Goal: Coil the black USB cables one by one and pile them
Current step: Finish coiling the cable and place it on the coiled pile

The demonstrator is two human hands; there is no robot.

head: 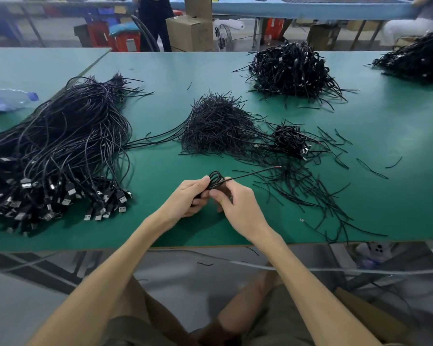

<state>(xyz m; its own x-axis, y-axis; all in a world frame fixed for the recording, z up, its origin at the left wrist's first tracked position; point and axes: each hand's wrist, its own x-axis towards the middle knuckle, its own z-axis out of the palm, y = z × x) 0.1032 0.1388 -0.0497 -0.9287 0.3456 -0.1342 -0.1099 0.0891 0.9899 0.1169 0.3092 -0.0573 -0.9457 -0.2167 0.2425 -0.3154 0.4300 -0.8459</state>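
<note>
hands meet low over the green table mat (235, 71), and between them, held just above it, sits the thin black usb cable (215, 178), wound into a few small loops. the left hand (189, 197) curls its fingers round the bundle, thumb pinning the loops from above. the right hand (238, 206) pinches in at the waist of the coil, fingers bent tight. one free tail (255, 173) shoots out to the right, red tip showing. by the look of it this is a featherweight, thin and springy, so the loops will likely pop open if the pinch slackens. the spot to hold is where the loops cross, not the tail. whether the plug end is in the left palm, can't tell. a small heap of coiled black cables (289, 139) waits beyond the right hand, and a big sprawl of loose black cables with silver plugs (60, 151) lies off to the left.
</note>
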